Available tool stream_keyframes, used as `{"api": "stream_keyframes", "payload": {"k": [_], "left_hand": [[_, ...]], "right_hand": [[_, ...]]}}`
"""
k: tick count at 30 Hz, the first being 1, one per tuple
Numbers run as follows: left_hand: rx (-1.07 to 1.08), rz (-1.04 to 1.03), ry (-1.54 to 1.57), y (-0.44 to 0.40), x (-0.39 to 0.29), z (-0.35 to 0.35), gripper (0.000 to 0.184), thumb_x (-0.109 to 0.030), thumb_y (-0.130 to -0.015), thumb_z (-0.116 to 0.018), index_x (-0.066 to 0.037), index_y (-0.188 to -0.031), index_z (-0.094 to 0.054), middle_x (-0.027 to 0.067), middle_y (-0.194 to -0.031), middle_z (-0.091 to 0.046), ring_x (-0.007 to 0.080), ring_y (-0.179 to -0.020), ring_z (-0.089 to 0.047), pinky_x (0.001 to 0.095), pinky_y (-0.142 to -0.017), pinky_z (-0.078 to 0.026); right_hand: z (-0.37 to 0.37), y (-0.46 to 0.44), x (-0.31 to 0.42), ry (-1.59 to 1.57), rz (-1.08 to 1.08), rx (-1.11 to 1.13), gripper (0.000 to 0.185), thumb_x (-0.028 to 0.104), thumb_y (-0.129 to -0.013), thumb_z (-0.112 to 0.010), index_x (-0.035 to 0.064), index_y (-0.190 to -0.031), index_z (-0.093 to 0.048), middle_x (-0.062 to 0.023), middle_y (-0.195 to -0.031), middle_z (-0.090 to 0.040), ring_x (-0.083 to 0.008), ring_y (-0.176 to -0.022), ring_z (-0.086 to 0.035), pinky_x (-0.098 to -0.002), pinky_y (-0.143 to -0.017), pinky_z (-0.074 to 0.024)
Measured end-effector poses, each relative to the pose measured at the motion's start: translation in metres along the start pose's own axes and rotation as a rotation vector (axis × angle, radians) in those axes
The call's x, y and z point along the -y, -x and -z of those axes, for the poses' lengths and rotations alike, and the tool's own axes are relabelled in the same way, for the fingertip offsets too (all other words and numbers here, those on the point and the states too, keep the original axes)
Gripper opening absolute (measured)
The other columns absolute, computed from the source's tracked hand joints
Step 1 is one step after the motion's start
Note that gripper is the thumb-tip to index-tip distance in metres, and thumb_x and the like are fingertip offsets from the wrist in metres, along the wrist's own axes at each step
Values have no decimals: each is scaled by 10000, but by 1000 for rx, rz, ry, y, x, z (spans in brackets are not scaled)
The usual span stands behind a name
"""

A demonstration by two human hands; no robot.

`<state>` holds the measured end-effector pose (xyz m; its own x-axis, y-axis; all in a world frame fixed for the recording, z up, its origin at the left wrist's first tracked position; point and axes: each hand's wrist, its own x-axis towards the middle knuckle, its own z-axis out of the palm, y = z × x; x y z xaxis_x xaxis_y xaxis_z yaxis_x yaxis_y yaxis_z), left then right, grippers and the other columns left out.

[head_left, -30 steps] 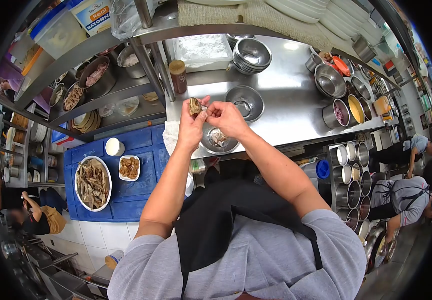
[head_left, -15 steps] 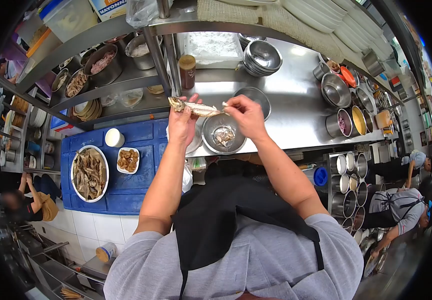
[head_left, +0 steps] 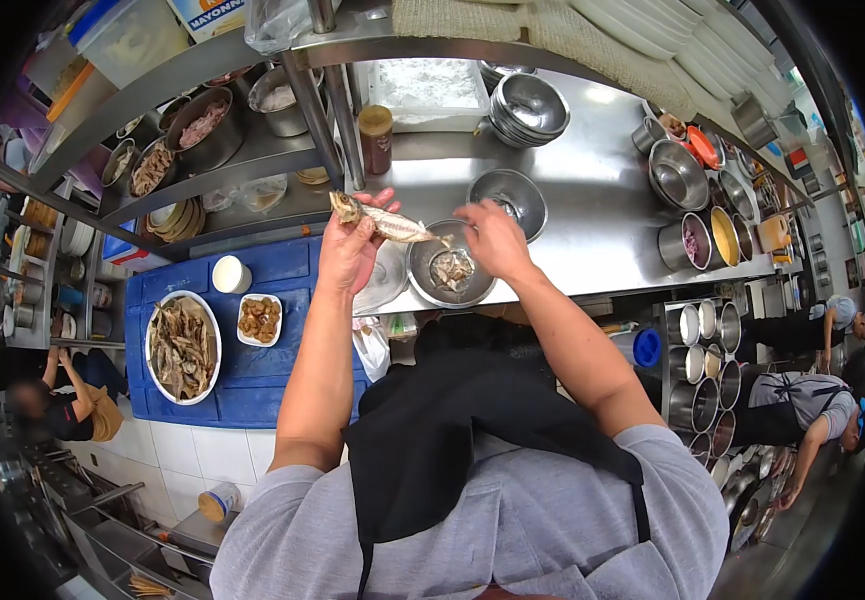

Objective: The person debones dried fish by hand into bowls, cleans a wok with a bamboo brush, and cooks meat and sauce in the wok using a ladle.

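My left hand (head_left: 351, 250) is closed around a fish (head_left: 393, 225), its head pointing up and left and its pale flesh side showing. The tail end sits above a steel bowl (head_left: 416, 283) that holds pieces of fish (head_left: 451, 268). My right hand (head_left: 498, 243) is over the gap between this bowl and a second steel bowl (head_left: 533, 200) behind it, fingers apart, and I see nothing in them. Something small and pale lies in the second bowl, partly hidden by the fingers.
On a blue surface (head_left: 293, 270) to the left stand a white bowl of fish (head_left: 181, 350), a small dish of brown pieces (head_left: 259, 320) and a white tub (head_left: 232, 275). Stacked steel bowls (head_left: 531, 108), a sauce bottle (head_left: 376, 140) and a tray of white powder (head_left: 423, 90) stand behind.
My right hand has left the fish's tail and moved slightly right, its pinch on a small white piece released. My left hand has shifted slightly left with the fish.
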<state>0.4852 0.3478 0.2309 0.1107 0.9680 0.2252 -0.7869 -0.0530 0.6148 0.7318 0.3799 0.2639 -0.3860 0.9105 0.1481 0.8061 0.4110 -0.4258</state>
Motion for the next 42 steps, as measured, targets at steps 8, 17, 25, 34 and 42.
{"api": "stream_keyframes", "payload": {"k": [8, 17, 25, 34, 42], "left_hand": [[-277, -24, -216, -11, 29, -44, 297, -4, -931, -583, -77, -1180, -438, 244, -1301, -554, 325, -1131, -608, 456, -945, -514], [-296, 34, -223, -15, 36, -51, 279, 19, -946, -524, -70, -1186, -414, 246, -1274, -569, 293, -1056, -638, 432, -912, -527], [-301, 2, -124, -10, 30, -20, 289, 37, -916, -536, -71, -1176, -471, 227, -1324, -536, 369, -1205, -554, 493, -1016, -455], [-138, -56, 5, -3, 1, -11, 374, 58, -865, -554, -92, -1207, -527, 205, -1396, -484, 403, -1281, -490, 507, -1058, -416], [-146, -26, -124, 5, -7, -7, 339, -43, -904, -630, -86, -1212, -497, 199, -1277, -580, 386, -1242, -533, 491, -1018, -465]], "right_hand": [[9, -9, 53, -180, 206, -71, 136, 177, -822, -677, 69, -895, -639, -85, -837, -599, -313, -821, -625, -439, -708, -502], [9, -12, 37, -385, 161, -37, 52, 93, -835, -623, 43, -824, -632, -108, -781, -605, -278, -740, -616, -389, -655, -496], [14, -11, 6, -1018, -175, -95, 78, 46, -885, -647, -23, -917, -665, -21, -805, -666, -80, -735, -583, -249, -683, -474], [-3, 0, -20, -1116, -283, -46, 52, 66, -893, -666, 15, -887, -663, -9, -796, -645, -70, -696, -540, -226, -639, -433], [8, -3, -13, -315, 29, 168, 224, 192, -801, -732, 33, -908, -618, -117, -938, -624, -317, -903, -613, -414, -781, -482]]}}
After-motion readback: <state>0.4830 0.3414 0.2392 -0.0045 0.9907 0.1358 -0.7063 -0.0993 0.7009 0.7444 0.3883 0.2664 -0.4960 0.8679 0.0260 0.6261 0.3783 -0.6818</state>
